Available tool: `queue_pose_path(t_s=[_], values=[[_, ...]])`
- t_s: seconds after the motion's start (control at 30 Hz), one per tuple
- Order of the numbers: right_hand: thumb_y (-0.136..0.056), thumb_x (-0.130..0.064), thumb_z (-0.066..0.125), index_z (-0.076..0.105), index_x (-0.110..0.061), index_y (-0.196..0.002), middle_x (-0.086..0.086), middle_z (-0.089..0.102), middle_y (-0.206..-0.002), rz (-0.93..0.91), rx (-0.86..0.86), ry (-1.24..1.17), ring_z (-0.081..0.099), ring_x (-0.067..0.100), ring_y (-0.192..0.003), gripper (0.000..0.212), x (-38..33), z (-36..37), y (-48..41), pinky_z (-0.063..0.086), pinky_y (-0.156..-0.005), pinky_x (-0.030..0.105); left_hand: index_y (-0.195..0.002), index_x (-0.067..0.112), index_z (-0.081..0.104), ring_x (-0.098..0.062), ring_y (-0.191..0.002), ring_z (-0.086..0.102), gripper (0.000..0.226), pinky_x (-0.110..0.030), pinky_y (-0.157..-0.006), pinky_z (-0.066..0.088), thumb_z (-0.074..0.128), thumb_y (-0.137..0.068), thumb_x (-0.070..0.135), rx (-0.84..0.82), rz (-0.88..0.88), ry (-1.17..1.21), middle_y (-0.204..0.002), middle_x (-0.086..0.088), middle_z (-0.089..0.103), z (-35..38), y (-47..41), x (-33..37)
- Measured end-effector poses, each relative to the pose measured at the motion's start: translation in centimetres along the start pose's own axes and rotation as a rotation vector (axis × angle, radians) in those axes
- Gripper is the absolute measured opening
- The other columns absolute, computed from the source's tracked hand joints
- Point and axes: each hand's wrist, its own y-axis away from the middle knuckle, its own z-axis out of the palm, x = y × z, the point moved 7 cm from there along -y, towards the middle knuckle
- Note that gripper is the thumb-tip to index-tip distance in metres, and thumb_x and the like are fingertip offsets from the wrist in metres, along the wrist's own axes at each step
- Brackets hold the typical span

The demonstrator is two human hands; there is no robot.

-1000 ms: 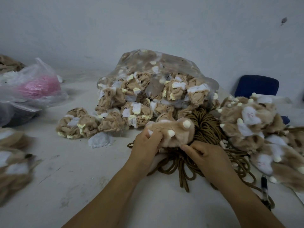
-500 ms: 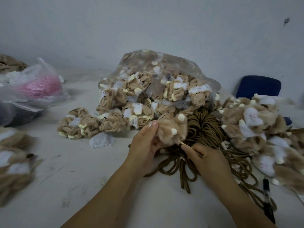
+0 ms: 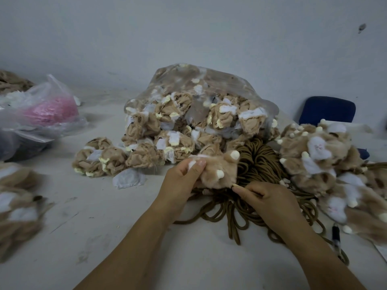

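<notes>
1. tan plush, a furry piece point(image 3: 217, 172) with two cream nubs on it, is held up just above the table point(image 3: 104, 237), right in front of the person and low against the big bag.
2. left hand point(image 3: 180, 185) is clamped on the plush piece's left edge, fingers curled over the top and thumb behind, with a bit of white fabric showing under the fingertips.
3. right hand point(image 3: 266, 197) sits at the piece's lower right corner, thumb and forefinger nipped together on a small pale tip point(image 3: 235, 186); i cannot tell whether that tip belongs to the fur or to a cord.
4. under and behind both hands lies a bundle of brown cord point(image 3: 257, 160), its loops spilling toward the person across the table.
5. behind the piece, a clear plastic bag point(image 3: 209, 76) lies open on its side, stuffed with inside-out tan skins, pale scraps showing among them.
6. a few more inside-out skins point(image 3: 100, 162) sit on the table to the left of the bag's mouth, with a white fabric scrap point(image 3: 127, 178) just in front of them.
7. to the right, a heap of fur-side-out plush point(image 3: 314, 155) sits beside the cord.
8. a dark pen point(image 3: 336, 235) lies near the right forearm, at the edge of the cord loops.
9. far left stands a thin bag with something pink point(image 3: 48, 109) inside; a blue chair back point(image 3: 326, 109) shows behind the right heap.
</notes>
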Motion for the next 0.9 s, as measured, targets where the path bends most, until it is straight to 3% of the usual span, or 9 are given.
queue_pose_path(t_s=[0.1, 0.23, 0.37, 0.47, 0.6, 0.73, 0.9], values=[[-0.076, -0.067, 0.047, 0.062, -0.023, -0.059, -0.008, 0.057, -0.053, 0.034, 0.004, -0.124, 0.056, 0.008, -0.055, 0.049, 0.1, 0.3, 0.1, 0.043, -0.054, 0.024, -0.112, 0.01, 0.069, -0.026, -0.103, 0.07, 0.039, -0.031, -0.084, 0.057, 0.06, -0.085, 0.036, -0.044, -0.023, 0.11, -0.108, -0.013, 0.073, 0.6, 0.2, 0.1], [-0.074, -0.066, 0.049, 0.063, -0.023, -0.06, -0.001, 0.061, -0.057, 0.084, 0.005, -0.245, 0.056, 0.01, -0.054, 0.047, 0.0, 0.8, 0.2, 0.045, -0.056, 0.03, -0.12, 0.003, 0.062, -0.028, -0.11, 0.067, 0.044, -0.032, -0.089, 0.056, 0.055, -0.088, 0.031, -0.083, -0.029, 0.244, -0.115, -0.017, 0.07, 1.4, 0.4, 0.2], [-0.072, -0.066, 0.048, 0.062, -0.02, -0.059, -0.007, 0.06, -0.055, 0.12, -0.02, -0.361, 0.05, 0.002, -0.046, 0.05, -0.8, 1.5, 0.5, 0.037, -0.045, 0.015, -0.116, 0.001, 0.064, -0.026, -0.113, 0.066, 0.042, -0.03, -0.091, 0.055, 0.054, -0.089, 0.031, -0.157, -0.057, 0.29, -0.115, -0.017, 0.071, 2.6, 0.9, -0.1], [-0.073, -0.059, 0.051, 0.063, -0.019, -0.058, -0.014, 0.059, -0.052, 0.163, -0.03, -0.421, 0.049, -0.002, -0.045, 0.045, -0.9, 1.9, 0.6, 0.034, -0.044, 0.008, -0.115, 0.004, 0.065, -0.026, -0.114, 0.065, 0.042, -0.031, -0.093, 0.054, 0.058, -0.089, 0.037, -0.17, -0.063, 0.282, -0.116, -0.015, 0.071, 2.8, 1.0, -0.2], [-0.081, -0.048, 0.058, 0.061, -0.025, -0.057, -0.014, 0.063, -0.059, 0.172, -0.029, -0.437, 0.055, -0.001, -0.052, 0.034, -0.9, 2.2, 0.5, 0.038, -0.049, 0.009, -0.111, 0.01, 0.069, -0.026, -0.113, 0.066, 0.043, -0.032, -0.092, 0.055, 0.061, -0.085, 0.043, -0.14, -0.06, 0.253, -0.115, -0.014, 0.071, 2.6, 0.8, -0.3], [-0.072, -0.066, 0.046, 0.064, -0.028, -0.06, -0.012, 0.066, -0.068, 0.193, -0.043, -0.418, 0.06, 0.004, -0.063, 0.044, -0.8, 2.8, 0.5, 0.045, -0.057, 0.019, -0.108, 0.012, 0.072, -0.024, -0.107, 0.069, 0.036, -0.029, -0.085, 0.056, 0.058, -0.093, 0.042, -0.056, -0.064, 0.241, -0.11, -0.013, 0.073, 2.0, 0.5, -0.4], [-0.075, -0.072, 0.034, 0.064, -0.033, -0.072, -0.02, 0.065, -0.071, 0.109, -0.058, -0.208, 0.059, -0.003, -0.066, 0.05, -0.3, 2.1, 0.1, 0.042, -0.055, 0.015, -0.11, 0.003, 0.067, -0.022, -0.098, 0.072, 0.042, -0.026, -0.076, 0.058, 0.056, -0.087, 0.037, 0.013, -0.079, 0.343, -0.104, -0.013, 0.075, 1.3, 0.1, -0.7]])
